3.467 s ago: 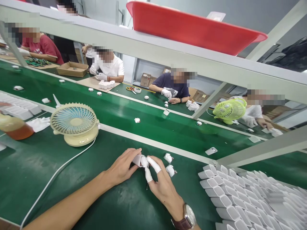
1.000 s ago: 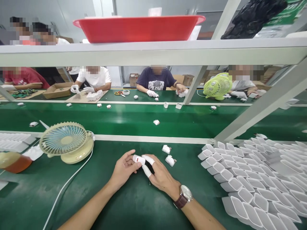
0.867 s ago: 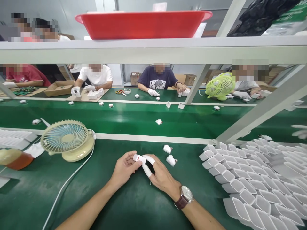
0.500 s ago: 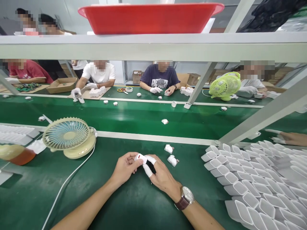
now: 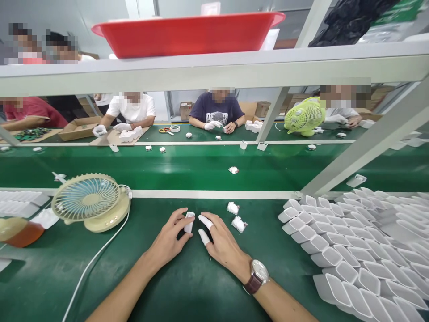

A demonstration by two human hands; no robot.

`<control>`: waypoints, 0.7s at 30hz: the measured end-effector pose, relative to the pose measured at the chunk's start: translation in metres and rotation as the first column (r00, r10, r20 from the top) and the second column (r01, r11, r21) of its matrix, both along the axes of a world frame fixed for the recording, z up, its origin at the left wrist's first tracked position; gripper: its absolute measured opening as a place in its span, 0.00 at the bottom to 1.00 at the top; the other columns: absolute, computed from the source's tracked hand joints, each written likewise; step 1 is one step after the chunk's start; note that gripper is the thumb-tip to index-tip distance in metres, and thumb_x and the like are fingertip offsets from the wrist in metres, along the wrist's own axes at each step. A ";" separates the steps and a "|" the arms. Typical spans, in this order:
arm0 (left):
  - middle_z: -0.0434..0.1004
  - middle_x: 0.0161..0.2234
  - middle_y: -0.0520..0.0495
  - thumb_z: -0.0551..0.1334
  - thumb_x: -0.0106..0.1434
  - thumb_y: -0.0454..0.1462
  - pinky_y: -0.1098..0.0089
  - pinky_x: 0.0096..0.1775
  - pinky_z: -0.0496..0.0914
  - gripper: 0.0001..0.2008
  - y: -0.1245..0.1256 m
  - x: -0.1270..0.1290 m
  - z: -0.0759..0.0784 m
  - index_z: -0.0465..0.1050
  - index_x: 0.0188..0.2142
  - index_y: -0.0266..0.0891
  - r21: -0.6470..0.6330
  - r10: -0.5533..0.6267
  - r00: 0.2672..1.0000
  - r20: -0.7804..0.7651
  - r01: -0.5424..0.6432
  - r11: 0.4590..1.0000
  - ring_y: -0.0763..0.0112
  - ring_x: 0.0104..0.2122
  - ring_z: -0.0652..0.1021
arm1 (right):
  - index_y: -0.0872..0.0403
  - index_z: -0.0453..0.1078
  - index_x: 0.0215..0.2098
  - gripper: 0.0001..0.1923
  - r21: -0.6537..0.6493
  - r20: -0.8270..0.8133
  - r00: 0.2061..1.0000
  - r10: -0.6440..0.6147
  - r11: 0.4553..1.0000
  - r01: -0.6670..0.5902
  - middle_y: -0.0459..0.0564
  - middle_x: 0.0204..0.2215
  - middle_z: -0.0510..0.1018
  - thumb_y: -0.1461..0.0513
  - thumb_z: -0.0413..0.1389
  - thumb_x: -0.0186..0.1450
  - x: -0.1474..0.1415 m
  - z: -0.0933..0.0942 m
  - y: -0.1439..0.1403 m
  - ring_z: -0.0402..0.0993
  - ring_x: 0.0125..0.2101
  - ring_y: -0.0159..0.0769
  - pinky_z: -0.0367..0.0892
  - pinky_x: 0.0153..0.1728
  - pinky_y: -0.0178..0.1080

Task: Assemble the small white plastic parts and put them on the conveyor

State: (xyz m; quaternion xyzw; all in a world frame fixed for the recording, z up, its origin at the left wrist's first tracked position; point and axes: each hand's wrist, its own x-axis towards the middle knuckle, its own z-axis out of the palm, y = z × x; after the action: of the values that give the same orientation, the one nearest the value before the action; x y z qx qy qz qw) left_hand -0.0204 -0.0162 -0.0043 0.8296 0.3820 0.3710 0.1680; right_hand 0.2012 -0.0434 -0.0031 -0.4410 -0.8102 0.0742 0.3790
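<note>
My left hand (image 5: 170, 235) holds a small white plastic casing (image 5: 189, 222) upright between thumb and fingers, just over the green tabletop; part of it is behind my fingers. Just to the right, my right hand (image 5: 224, 241) is apart from the casing, thumb and index finger spread with nothing between them. White finger covers sit on those two fingertips, and a watch (image 5: 259, 271) is on that wrist. Beyond my right hand lie two small white parts with metal edges, one nearer (image 5: 239, 224) and one farther (image 5: 233, 208).
Rows of white, open-ended casings (image 5: 348, 250) stand at the right. At left are a cream fan (image 5: 92, 201), its cable (image 5: 90, 261) and an amber bottle (image 5: 25, 232). A green conveyor (image 5: 187, 165) carries white parts; co-workers sit beyond. A shelf (image 5: 201, 74) holds a red tray (image 5: 191, 38).
The casing has been turned in my left hand, so its small red mark no longer shows. My right hand has let go of it and drawn slightly apart. The view has shifted slightly.
</note>
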 end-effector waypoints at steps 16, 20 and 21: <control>0.78 0.43 0.43 0.63 0.70 0.39 0.62 0.45 0.78 0.08 0.003 0.000 0.007 0.73 0.48 0.44 0.037 0.073 0.997 -0.011 -0.073 0.997 0.63 0.41 0.81 | 0.51 0.62 0.65 0.24 0.041 -0.025 1.000 -0.004 0.999 0.005 0.60 0.57 0.75 0.67 0.52 0.72 0.001 -0.001 -0.001 0.75 0.56 0.50 0.77 0.54 0.57; 0.79 0.43 0.44 0.59 0.72 0.36 0.68 0.40 0.78 0.08 0.005 0.002 0.003 0.76 0.47 0.44 0.065 0.091 0.996 0.026 -0.092 0.994 0.69 0.34 0.81 | 0.53 0.63 0.62 0.21 0.063 -0.010 1.000 -0.011 0.998 0.012 0.61 0.56 0.75 0.68 0.51 0.72 -0.001 -0.004 0.000 0.75 0.56 0.51 0.78 0.53 0.57; 0.79 0.43 0.44 0.59 0.72 0.36 0.69 0.39 0.77 0.08 0.007 0.001 0.003 0.76 0.46 0.44 0.075 0.100 0.994 0.037 -0.102 0.992 0.69 0.34 0.81 | 0.53 0.64 0.62 0.21 0.070 -0.005 1.000 -0.011 0.997 0.012 0.61 0.56 0.75 0.68 0.51 0.72 -0.002 -0.005 0.000 0.75 0.55 0.51 0.78 0.53 0.57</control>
State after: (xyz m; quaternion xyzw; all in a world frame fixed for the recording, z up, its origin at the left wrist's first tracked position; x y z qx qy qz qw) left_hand -0.0190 -0.0093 -0.0017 0.8087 0.4061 0.4071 0.1235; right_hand 0.1996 -0.0435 -0.0083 -0.4319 -0.8089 0.0446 0.3963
